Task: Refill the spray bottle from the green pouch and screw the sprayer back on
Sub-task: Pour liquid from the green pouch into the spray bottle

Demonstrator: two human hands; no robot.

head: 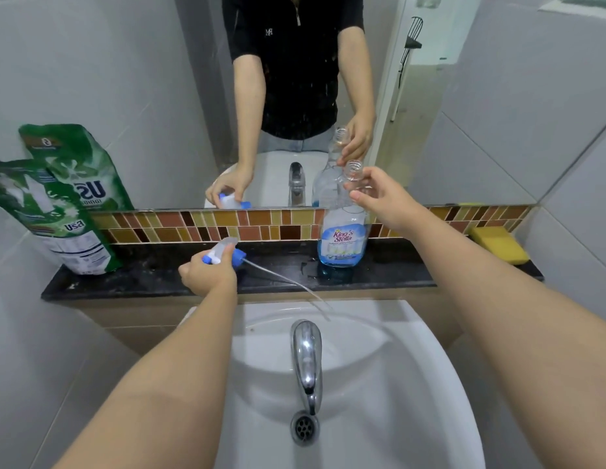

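Bathroom ledge (152,279): bottle (342,231) uncapped, right hand (379,198) pinching its neck. Left of bottle, left hand (208,274) grips sprayer (223,253); pouch (54,214) farther left. Risk: one-handed pour spills.

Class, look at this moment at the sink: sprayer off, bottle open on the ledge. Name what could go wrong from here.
1. The bottle is open, nearly empty and held only at its neck by the right hand; a nudge could tip it off the ledge.
2. The sprayer in the left hand trails its tube over the sink; it may drip or snag.
3. The pouch leans at the far left, so a reach could topple it.
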